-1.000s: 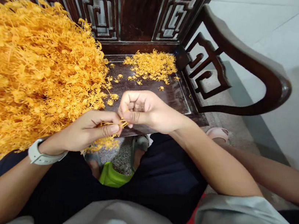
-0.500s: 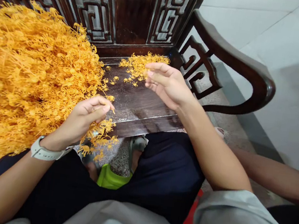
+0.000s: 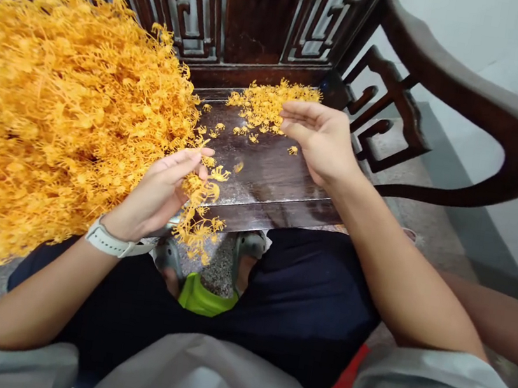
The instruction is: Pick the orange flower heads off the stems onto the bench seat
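The left hand (image 3: 163,187) is closed in a pinch, thumb against index finger, on the stem of a yellow-orange sprig (image 3: 200,221). The sprig's branched ends hang below the fingers, past the front edge of the bench (image 3: 261,178). Gripping by the stem probably leaves the flower-like heads exposed and uncrushed.

The right hand (image 3: 326,142) is at the near right side of the pile (image 3: 269,105). A narrow gap shows between its thumb and its extended fingers; no piece is seen gripped there.

The heap (image 3: 66,122) of similar sprigs fills the left of the bench, directly beside the left hand. This position likely keeps stock within short reach. The pile, made of small detached heads, lies near the back on the right; the separation appears to prevent mixing. A few loose heads lie between the two, and one loose head (image 3: 293,150) lies below the right hand.

Surrounding items: the backrest (image 3: 258,14) limits reach to the rear, and the armrest (image 3: 468,108) bounds the right side. The heap's bulk restricts space at left. A lime-green object (image 3: 206,298), partly hidden, is between the wearer's legs. Another person's forearm (image 3: 497,317) is at the right edge, well apart from the pile.
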Action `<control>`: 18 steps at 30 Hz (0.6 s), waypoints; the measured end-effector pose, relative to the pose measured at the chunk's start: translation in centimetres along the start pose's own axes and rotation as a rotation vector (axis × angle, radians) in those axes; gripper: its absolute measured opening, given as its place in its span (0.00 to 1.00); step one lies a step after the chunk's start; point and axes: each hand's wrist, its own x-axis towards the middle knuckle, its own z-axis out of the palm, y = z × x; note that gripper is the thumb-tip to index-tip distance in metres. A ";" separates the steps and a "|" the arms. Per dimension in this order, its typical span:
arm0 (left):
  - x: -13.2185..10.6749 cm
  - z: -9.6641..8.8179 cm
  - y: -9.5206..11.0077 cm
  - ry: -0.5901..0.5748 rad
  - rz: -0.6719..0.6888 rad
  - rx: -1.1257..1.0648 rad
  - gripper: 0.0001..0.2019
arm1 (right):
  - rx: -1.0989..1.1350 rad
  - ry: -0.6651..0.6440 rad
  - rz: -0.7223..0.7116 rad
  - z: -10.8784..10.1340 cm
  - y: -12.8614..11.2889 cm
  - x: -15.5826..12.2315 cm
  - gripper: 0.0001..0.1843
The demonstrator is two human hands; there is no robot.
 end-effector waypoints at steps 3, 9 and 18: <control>-0.2 0.2 0.4 -0.019 -0.060 -0.110 0.12 | -0.069 -0.118 -0.001 0.6 0.1 -0.3 0.13; -0.1 0.3 0.9 0.054 0.024 -0.133 0.05 | -0.269 -0.957 0.092 3.6 0.8 -2.5 0.15; -0.1 0.1 0.7 0.019 0.035 -0.183 0.06 | -0.675 -0.606 0.061 6.3 3.4 -2.0 0.25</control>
